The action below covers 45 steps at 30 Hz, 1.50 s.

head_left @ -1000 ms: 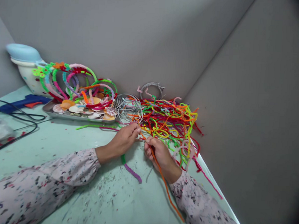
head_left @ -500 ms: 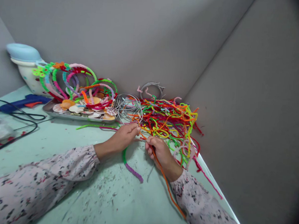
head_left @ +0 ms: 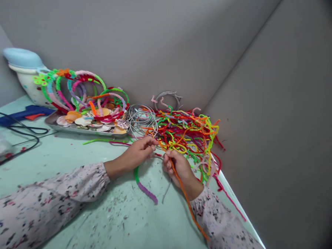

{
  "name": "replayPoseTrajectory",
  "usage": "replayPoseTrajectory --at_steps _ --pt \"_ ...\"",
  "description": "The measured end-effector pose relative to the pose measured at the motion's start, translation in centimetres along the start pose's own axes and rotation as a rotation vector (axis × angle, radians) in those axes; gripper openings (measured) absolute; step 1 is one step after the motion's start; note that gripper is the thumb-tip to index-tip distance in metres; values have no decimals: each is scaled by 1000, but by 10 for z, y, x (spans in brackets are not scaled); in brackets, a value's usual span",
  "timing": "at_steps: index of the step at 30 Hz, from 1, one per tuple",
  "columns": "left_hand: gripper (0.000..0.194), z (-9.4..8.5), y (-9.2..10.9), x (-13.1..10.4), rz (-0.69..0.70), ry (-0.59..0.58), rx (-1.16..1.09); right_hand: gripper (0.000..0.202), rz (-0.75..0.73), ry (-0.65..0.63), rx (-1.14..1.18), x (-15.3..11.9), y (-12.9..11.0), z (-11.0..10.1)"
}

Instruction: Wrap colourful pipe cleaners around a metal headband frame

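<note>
My left hand [head_left: 139, 153] is closed around a wire wrapped in pipe cleaner. Its green and purple covered end [head_left: 147, 192] curves out below the hand, and a short red wrapped part with bare wire shows between the two hands. My left index finger and thumb are at the upper tip of an orange pipe cleaner [head_left: 188, 203]. My right hand [head_left: 180, 171] pinches that orange pipe cleaner between thumb and forefinger. Its long tail hangs over the wrist toward the sleeve. A bare grey wire end [head_left: 166, 190] sticks out below the right hand.
A tangled heap of pipe cleaners [head_left: 188, 131] lies beyond my hands, beside coiled wire [head_left: 142, 119]. To the left stands a metal tray [head_left: 84, 130] with shells and wrapped hoops. A blue glue gun [head_left: 21, 115], its black cable and a lidded bin [head_left: 29, 80] are farther left.
My left thumb and index finger have opened a little, and my right hand has shifted slightly. The orange pipe cleaner's upper end now shows between the hands.
</note>
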<state>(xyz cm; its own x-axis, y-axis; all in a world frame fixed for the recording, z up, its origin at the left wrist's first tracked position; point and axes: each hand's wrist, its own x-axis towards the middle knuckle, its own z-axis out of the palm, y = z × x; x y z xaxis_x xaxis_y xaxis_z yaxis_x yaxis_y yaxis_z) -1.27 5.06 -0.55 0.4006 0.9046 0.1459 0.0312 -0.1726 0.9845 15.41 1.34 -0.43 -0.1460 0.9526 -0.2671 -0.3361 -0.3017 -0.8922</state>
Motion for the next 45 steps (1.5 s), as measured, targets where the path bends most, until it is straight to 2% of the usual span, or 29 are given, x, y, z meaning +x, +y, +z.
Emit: replayPoseTrajectory --at_steps 5,13,20,26,33,38,45 --pt "15 2 1 -2 56 64 76 22 -17 -74 -23 0 2 0" --pt "12 2 10 -5 180 67 304 22 -31 -94 -71 -1 2 1" --pt "9 3 12 -7 72 42 173 22 -26 -50 -54 1 4 0" --pt "10 3 13 -7 69 39 117 23 -64 -52 -76 2 4 -2" --pt "8 4 12 -8 81 8 162 29 -88 -127 -234 -1 5 -1" --pt "11 6 7 -10 129 -26 233 26 -130 -69 -295 -2 6 4" --pt "6 3 8 -7 -22 -85 293 20 -180 14 -394 -4 3 5"
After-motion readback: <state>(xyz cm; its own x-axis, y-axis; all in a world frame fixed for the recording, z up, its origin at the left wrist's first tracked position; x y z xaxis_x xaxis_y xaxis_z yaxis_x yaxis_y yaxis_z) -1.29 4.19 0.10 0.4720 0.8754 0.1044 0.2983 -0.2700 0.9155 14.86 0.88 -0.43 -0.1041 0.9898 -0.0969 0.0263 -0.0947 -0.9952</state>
